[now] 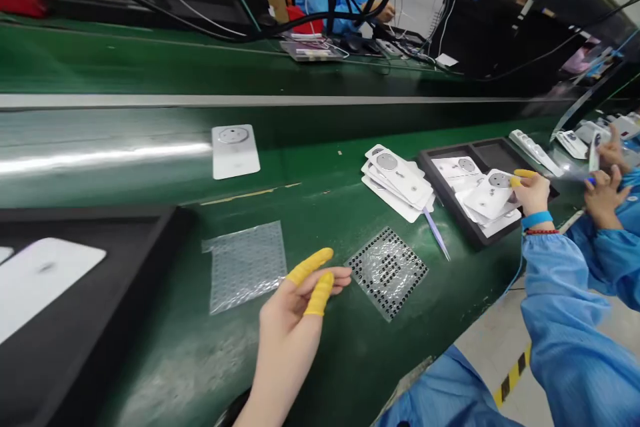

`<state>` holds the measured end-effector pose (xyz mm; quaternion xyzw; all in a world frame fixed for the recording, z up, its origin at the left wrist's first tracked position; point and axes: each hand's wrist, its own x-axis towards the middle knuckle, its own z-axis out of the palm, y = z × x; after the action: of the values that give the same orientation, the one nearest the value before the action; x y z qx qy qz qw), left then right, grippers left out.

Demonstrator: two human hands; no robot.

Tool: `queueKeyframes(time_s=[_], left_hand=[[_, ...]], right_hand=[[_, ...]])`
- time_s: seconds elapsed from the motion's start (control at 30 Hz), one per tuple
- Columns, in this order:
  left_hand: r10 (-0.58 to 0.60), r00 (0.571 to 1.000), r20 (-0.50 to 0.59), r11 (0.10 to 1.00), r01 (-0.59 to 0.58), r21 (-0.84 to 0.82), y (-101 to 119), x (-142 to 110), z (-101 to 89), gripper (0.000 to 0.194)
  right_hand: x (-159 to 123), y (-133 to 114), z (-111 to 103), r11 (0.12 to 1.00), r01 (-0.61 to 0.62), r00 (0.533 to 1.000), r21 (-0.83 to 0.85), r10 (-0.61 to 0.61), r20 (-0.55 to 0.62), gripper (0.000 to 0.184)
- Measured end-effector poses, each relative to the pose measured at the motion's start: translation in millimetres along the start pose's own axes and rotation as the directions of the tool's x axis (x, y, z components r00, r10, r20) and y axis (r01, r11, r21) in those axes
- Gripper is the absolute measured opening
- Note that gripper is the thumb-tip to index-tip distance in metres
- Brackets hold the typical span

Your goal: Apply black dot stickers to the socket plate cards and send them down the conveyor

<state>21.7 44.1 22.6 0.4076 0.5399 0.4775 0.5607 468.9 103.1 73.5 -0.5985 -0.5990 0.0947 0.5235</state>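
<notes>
White panels with round grey discs, lying in a black tray under our right hand

We have our right hand at the far right of the green worktop, its yellow-capped thumb and forefinger closed in a pinch on the edge of the top panel. That panel lies tilted over others in the black tray. Just left of the tray sits a loose stack of panels, with a slim pale-blue tool touching the stack's near corner; we cannot tell if it is tweezers.

Our left hand is open, fingers spread loosely, above the worktop near the middle, touching nothing that we can see. Two of its fingers wear yellow finger cots. It sits between a clear dotted plastic sheet on the left and a sheet of black dots on the right.

A single panel lies well apart on the far side of the worktop. Another black tray at near left holds a large white panel. At far right, a co-worker's hands in blue sleeves hold a thin white piece.
</notes>
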Motion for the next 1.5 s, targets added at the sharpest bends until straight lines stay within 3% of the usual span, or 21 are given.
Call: queueKeyframes(time_s=[0.1, 0.2, 0.27, 0.3, 0.33, 0.43, 0.5, 0.57, 0.67, 0.73, 0.87, 0.97, 1.17, 1.5], left_hand=[[0.041, 0.999, -0.024, 0.994, -0.038, 0.103, -10.8, 4.5, 1.7, 0.037], [0.063, 0.998, 0.022, 0.978, -0.067, 0.197, -24.8, 8.7, 1.5, 0.037], [0.072, 0.996, 0.062, 0.949, -0.087, 0.302, -30.7, 9.9, 2.6, 0.041], [0.085, 0.994, 0.076, 0.923, -0.107, 0.371, -32.1, 10.1, 3.7, 0.043], [0.107, 0.990, 0.089, 0.886, -0.135, 0.443, -32.6, 10.1, 5.1, 0.044], [0.174, 0.975, 0.139, 0.771, -0.222, 0.597, -30.2, 9.7, 9.5, 0.048], [0.159, 0.974, 0.160, 0.754, -0.224, 0.618, -27.0, 9.7, 10.8, 0.054], [0.084, 0.984, 0.157, 0.808, -0.160, 0.568, -23.2, 10.0, 10.2, 0.061], [-0.140, 0.957, 0.254, 0.947, 0.054, 0.318, -17.0, 10.3, 7.5, 0.064], [-0.223, 0.920, 0.321, 0.973, 0.191, 0.128, -13.6, 10.1, 6.2, 0.056], [-0.236, 0.938, 0.255, 0.962, 0.262, -0.072, -11.9, 9.1, 6.9, 0.042], [-0.280, 0.919, 0.278, 0.924, 0.337, -0.182, -12.3, 8.3, 8.6, 0.043], [-0.300, 0.909, 0.290, 0.920, 0.356, -0.164, -7.0, 2.3, 12.8, 0.029], [-0.336, 0.888, 0.314, 0.897, 0.403, -0.182, -26.0, 7.3, 15.4, 0.035]], right_hand=[[-13.1, -17.1, 22.6, 0.995, 0.079, 0.997, -0.053, -0.079, -0.001, 0.011], [-56.3, -49.4, 72.6, 0.986, 0.137, 0.987, -0.099, -0.127, 0.095, 0.019], [-95.8, -69.3, 112.5, 0.978, 0.176, 0.963, -0.116, -0.147, 0.228, 0.030], [-115.0, -76.8, 131.1, 0.971, 0.206, 0.930, -0.119, -0.156, 0.334, 0.038], [-131.8, -82.2, 147.1, 0.953, 0.259, 0.858, -0.158, -0.151, 0.491, 0.036], [-159.8, -89.1, 173.8, 0.928, 0.352, 0.731, -0.123, -0.190, 0.656, 0.018], [-159.3, -91.3, 175.9, 0.930, 0.368, 0.713, 0.012, -0.290, 0.638, 0.018], [-149.9, -96.0, 172.3, 0.920, 0.361, 0.699, 0.153, -0.376, 0.609, 0.021], [-133.7, -107.9, 166.9, 0.894, 0.371, 0.651, 0.252, -0.444, 0.615, 0.024], [-126.8, -116.1, 165.6, 0.886, 0.379, 0.623, 0.267, -0.458, 0.634, 0.023], [-124.8, -125.6, 170.6, 0.900, 0.345, 0.658, 0.267, -0.435, 0.615, 0.011], [-129.8, -126.9, 179.7, 0.893, 0.358, 0.669, 0.273, -0.449, 0.592, 0.011], [-143.2, -122.4, 189.5, 0.863, 0.424, 0.641, 0.276, -0.501, 0.582, 0.018], [-164.7, -88.6, 199.8, 0.829, 0.484, 0.606, 0.282, -0.549, 0.575, 0.035]])
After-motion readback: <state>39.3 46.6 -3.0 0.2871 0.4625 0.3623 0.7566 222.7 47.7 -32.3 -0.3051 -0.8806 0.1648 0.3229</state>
